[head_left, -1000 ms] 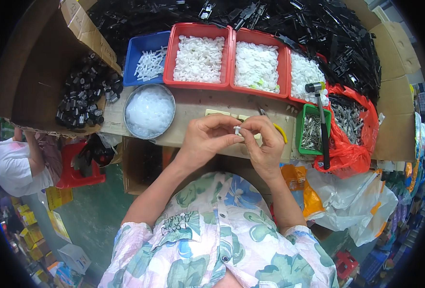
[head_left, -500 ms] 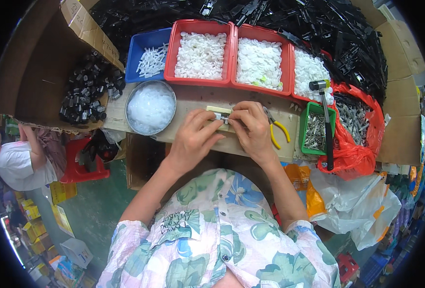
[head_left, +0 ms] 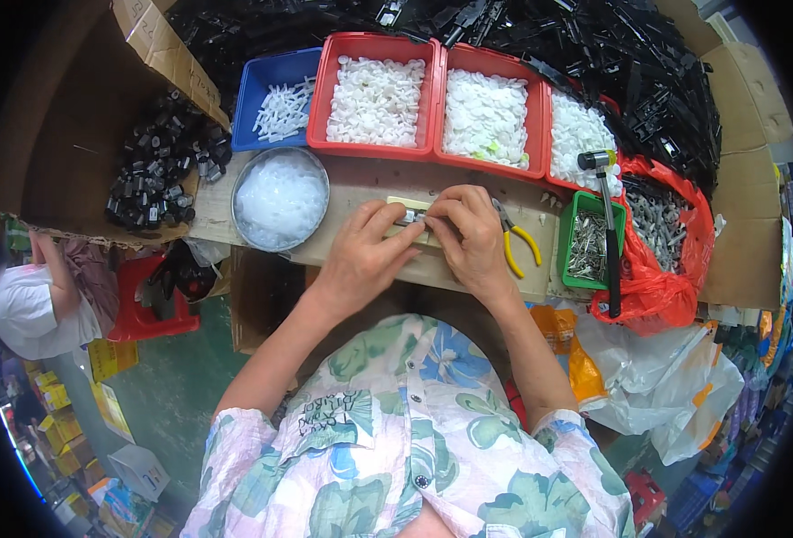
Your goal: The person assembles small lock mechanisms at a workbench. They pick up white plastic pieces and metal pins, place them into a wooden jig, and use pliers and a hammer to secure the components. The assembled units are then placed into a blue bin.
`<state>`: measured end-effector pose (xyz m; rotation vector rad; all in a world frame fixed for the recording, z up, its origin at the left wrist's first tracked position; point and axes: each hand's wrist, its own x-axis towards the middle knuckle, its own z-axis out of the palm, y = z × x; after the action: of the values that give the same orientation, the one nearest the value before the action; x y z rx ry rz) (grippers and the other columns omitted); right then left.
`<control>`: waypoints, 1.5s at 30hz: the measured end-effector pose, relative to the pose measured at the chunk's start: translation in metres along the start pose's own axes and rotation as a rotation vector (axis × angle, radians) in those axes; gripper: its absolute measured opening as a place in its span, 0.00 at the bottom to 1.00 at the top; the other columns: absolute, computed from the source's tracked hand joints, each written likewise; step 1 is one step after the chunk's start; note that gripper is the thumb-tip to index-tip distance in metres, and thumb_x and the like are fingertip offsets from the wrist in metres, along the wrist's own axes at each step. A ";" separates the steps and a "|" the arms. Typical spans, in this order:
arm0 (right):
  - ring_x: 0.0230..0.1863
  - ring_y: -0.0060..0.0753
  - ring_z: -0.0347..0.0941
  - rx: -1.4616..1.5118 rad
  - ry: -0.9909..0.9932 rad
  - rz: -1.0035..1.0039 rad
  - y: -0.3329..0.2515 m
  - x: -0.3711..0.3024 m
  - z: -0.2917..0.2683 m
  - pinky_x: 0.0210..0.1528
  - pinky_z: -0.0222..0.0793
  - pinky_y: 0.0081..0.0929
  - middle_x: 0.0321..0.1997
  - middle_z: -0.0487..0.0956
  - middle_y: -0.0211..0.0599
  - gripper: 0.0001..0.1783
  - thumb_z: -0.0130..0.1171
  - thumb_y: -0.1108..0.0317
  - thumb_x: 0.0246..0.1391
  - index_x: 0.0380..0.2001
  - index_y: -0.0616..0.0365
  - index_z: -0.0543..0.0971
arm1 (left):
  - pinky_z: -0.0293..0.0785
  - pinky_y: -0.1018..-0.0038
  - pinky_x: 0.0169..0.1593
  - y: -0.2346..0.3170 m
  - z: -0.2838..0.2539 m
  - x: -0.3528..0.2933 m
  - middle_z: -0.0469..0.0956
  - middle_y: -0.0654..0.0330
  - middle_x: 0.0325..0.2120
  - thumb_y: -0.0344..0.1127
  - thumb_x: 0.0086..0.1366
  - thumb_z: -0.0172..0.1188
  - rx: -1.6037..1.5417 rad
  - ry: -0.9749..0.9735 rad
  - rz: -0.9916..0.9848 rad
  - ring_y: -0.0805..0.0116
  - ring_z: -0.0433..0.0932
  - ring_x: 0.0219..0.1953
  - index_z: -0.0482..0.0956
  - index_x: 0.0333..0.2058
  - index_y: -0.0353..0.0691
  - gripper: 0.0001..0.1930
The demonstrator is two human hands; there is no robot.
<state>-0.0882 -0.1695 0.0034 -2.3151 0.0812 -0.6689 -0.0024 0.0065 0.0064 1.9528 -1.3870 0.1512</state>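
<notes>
Bright, even light; fisheye-bent, dark rim

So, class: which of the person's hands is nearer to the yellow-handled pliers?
Right. The right hand lies just beside the yellow-handled pliers, almost touching them; the left hand sits farther off, beyond the right hand.

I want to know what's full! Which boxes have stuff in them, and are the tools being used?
Left hand: holding small metal part.
Right hand: holding the same part.
Red plastic trays: full of white pieces.
Blue tray: partly filled.
Round metal bowl: full.
Yellow-handled pliers: lying unused.
Black hammer: lying unused.
</notes>
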 end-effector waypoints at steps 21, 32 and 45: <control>0.39 0.54 0.77 -0.549 0.088 0.426 0.021 -0.067 -0.140 0.40 0.72 0.43 0.38 0.76 0.47 0.07 0.60 0.77 0.56 0.39 0.64 0.78 | 0.73 0.61 0.47 -0.003 0.005 0.089 0.77 0.57 0.34 0.27 0.54 0.69 -0.032 0.010 0.080 0.55 0.74 0.42 0.84 0.37 0.36 0.10; 0.35 0.53 0.78 -0.545 0.062 0.470 0.034 -0.069 -0.139 0.37 0.72 0.42 0.34 0.78 0.46 0.03 0.61 0.78 0.54 0.33 0.65 0.80 | 0.75 0.63 0.49 -0.035 0.069 0.182 0.81 0.55 0.31 0.27 0.49 0.70 0.110 -0.336 0.170 0.56 0.76 0.43 0.87 0.31 0.36 0.08; 0.29 0.26 0.76 -0.157 0.289 0.508 0.015 -0.052 -0.139 0.33 0.70 0.25 0.31 0.81 0.37 0.06 0.63 0.79 0.53 0.36 0.65 0.81 | 0.76 0.62 0.48 -0.044 0.075 0.187 0.80 0.54 0.29 0.26 0.52 0.66 0.190 -0.350 0.279 0.56 0.76 0.41 0.86 0.29 0.34 0.05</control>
<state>-0.1992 -0.2550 0.0549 -2.1921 0.8499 -0.7400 0.0897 -0.1776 0.0198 1.9959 -1.9365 0.0752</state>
